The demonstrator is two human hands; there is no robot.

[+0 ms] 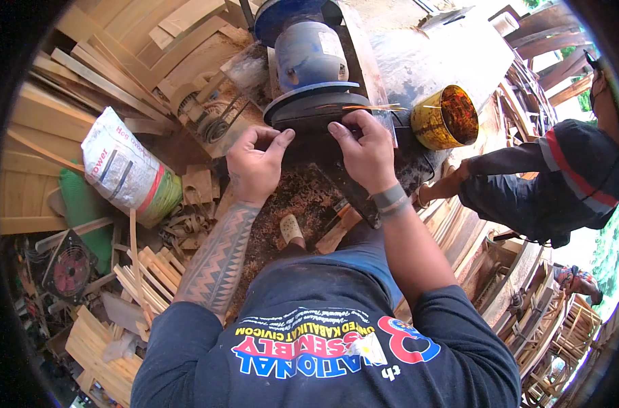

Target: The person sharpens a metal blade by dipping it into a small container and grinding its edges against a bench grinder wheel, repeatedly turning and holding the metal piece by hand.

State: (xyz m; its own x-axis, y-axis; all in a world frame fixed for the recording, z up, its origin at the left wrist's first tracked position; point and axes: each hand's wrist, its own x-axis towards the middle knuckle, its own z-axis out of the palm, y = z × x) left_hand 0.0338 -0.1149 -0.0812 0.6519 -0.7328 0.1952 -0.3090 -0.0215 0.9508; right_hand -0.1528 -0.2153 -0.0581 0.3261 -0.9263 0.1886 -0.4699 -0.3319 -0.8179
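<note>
A blue bench grinder (pixel 311 58) stands at the top centre, its wide dark disc (pixel 309 105) facing me. Sparks (pixel 381 107) streak right from the disc's edge, towards a yellow, stained can (pixel 428 128). Both hands are at the near side of the disc, a short gap between them. My left hand (pixel 258 160) is closed, thumb against the bent fingers. My right hand (pixel 367 153) is closed in the same way. Whatever lies between the fingertips is too thin and dark to make out.
A white sack (pixel 126 166) stands at left near wood strips (pixel 153 272) and a fan (pixel 71 268). Behind the grinder is a pale tabletop (pixel 445 54). One person (pixel 547 180) bends at right; another (pixel 578 282) is farther off. Shavings (pixel 282 211) cover the floor.
</note>
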